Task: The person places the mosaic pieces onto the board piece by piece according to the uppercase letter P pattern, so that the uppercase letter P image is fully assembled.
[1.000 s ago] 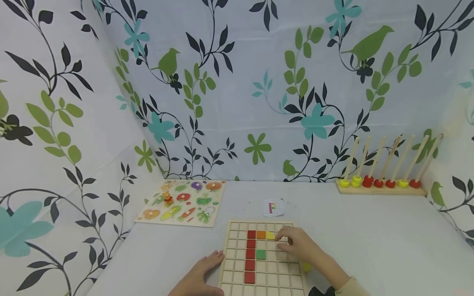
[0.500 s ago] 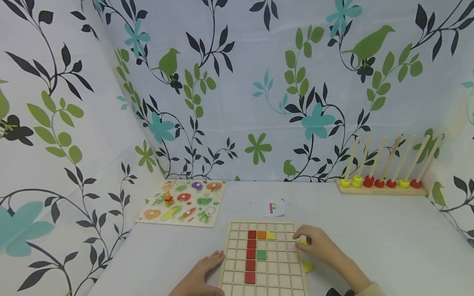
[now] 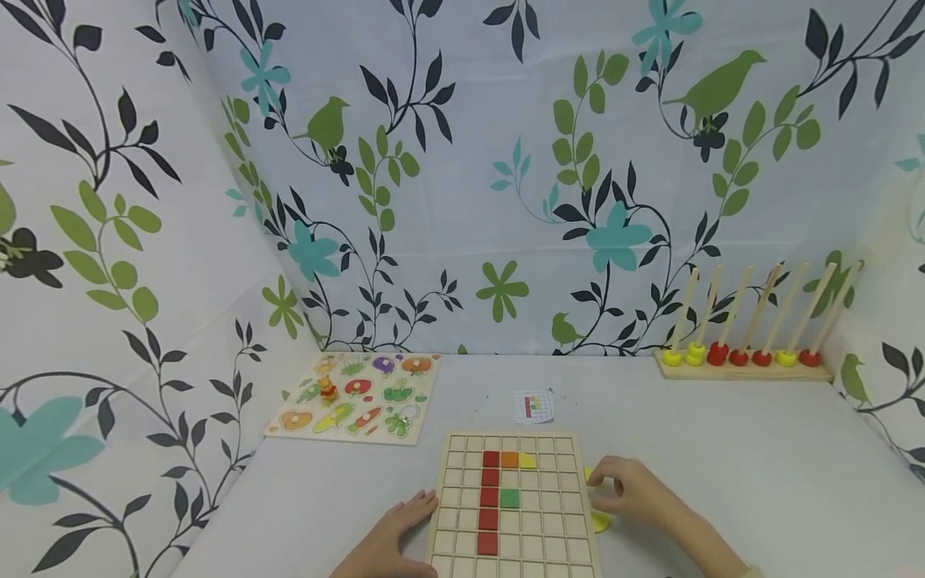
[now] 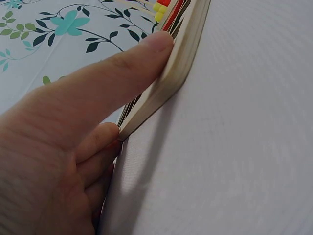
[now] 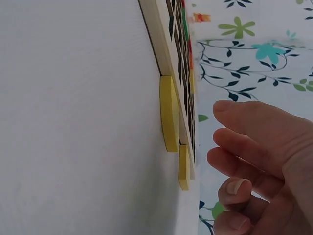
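Note:
A wooden grid board (image 3: 535,522) lies on the table. Its cells hold a column of several red tiles (image 3: 488,498), an orange tile (image 3: 509,460), a yellow piece (image 3: 528,461) and a green tile (image 3: 509,498). My left hand (image 3: 386,539) rests against the board's left edge; in the left wrist view its thumb (image 4: 122,66) touches the rim. My right hand (image 3: 636,491) hovers beside the right edge with bent fingers apart and nothing between them. Close to it, two yellow pieces lie by the board: a larger curved one (image 5: 169,115) and a smaller one (image 5: 184,169).
A small printed grid card (image 3: 534,407) lies behind the board. At the back left is a vegetable puzzle board (image 3: 426,393) with a small figure (image 3: 328,390) on it. A peg stand (image 3: 744,372) with red and yellow beads stands at the back right, against the patterned curtain (image 3: 448,201).
My right hand has left the yellow piece on the board and moved right, to beside the loose yellow pieces. The left hand stays in place.

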